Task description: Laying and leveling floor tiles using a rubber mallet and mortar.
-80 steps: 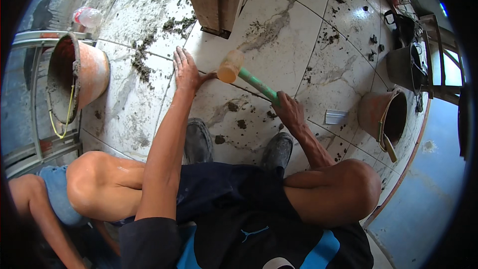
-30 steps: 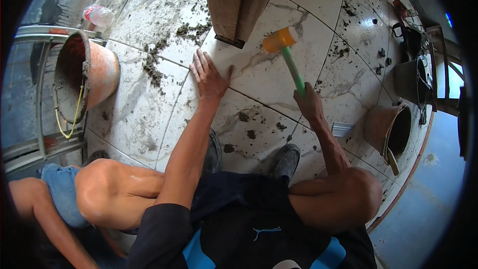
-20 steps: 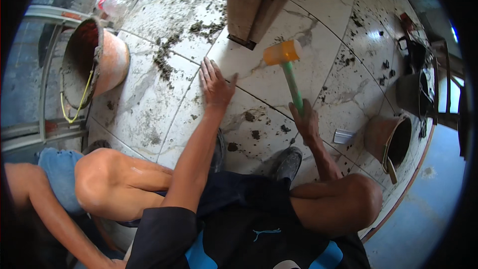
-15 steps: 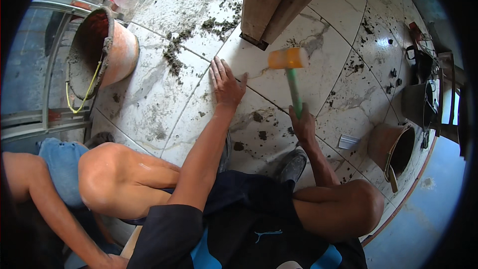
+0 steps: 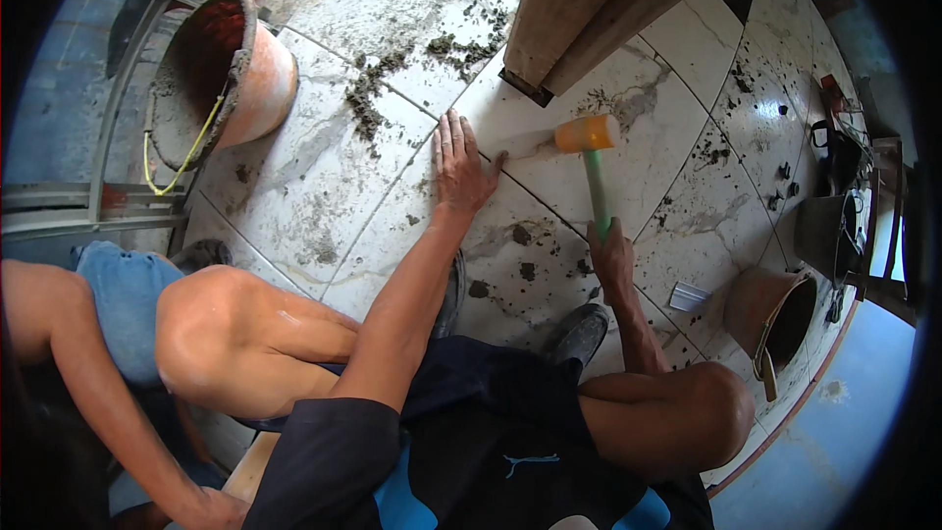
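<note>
Grip: right hand (image 5: 612, 261) wrapped around the lower end of the green-handled mallet (image 5: 594, 167), right of frame centre. Whether its orange head (image 5: 582, 134) touches the tiles (image 5: 557, 177) cannot be determined. Any blow should land face-square. Left hand (image 5: 464, 174) lies palm-down, thumb spread; swing clear of it and the wooden post (image 5: 599, 10), upper centre.

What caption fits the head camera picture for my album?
Left hand flat on the marbled tile floor, right hand gripping a green-handled orange mallet.
</note>
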{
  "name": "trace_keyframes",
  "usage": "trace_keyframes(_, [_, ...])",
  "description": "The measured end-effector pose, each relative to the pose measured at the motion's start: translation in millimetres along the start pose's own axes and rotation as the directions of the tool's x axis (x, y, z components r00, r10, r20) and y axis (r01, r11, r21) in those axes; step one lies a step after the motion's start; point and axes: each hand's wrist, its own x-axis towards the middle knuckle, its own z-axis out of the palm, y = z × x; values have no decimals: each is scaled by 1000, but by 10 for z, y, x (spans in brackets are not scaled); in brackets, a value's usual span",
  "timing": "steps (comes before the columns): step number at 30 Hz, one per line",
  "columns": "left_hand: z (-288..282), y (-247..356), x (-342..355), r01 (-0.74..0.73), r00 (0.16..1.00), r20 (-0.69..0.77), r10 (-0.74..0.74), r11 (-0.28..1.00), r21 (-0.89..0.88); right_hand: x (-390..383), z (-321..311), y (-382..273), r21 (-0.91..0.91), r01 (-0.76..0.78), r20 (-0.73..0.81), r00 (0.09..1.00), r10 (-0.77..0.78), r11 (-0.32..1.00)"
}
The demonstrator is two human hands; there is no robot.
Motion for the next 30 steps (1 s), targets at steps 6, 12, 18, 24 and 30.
trace_keyframes(6, [-8,-39,-122,157,987,-42,-152,979,131,-145,3,-276,70,66,62,996,-70,995])
trace_keyframes(12, [13,-66,-98,134,991,-33,-131,987,88,-25,209,-584,71,203,129,969,-211,977])
trace_keyframes(18, [-8,-85,-94,126,992,-35,-124,990,58,121,361,-631,-54,280,163,949,-268,958])
trace_keyframes(24, [-6,-93,-77,141,989,-38,-140,989,39,173,391,-650,-54,289,162,947,-277,956])
trace_keyframes(30, [-18,-110,-95,114,993,-21,-113,991,64,185,418,-659,-108,334,182,932,-312,936])
